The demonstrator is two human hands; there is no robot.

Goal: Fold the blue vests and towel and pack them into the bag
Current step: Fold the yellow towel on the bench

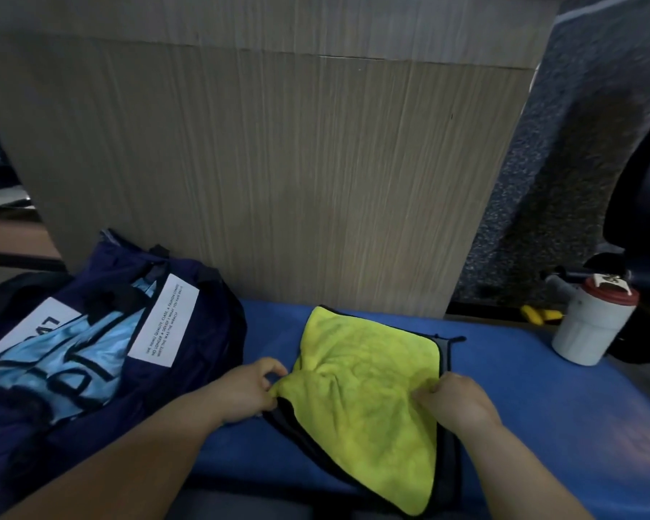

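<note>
A yellow-green towel (368,377) with a dark grey underside and black edging lies on the blue mat (541,399). My left hand (248,388) pinches the towel's left corner. My right hand (455,399) pinches a fold of the towel near its right edge. To the left sits a dark navy bag (188,347), open at the top, with light blue vests (72,362) bearing black markings lying inside it. White labels with print show on the bag.
A wood-grain panel (278,163) rises just behind the mat. A white bottle with a red lid (593,324) stands at the right edge of the mat, with a yellow object (537,315) beside it. A dark chair (642,204) stands at far right.
</note>
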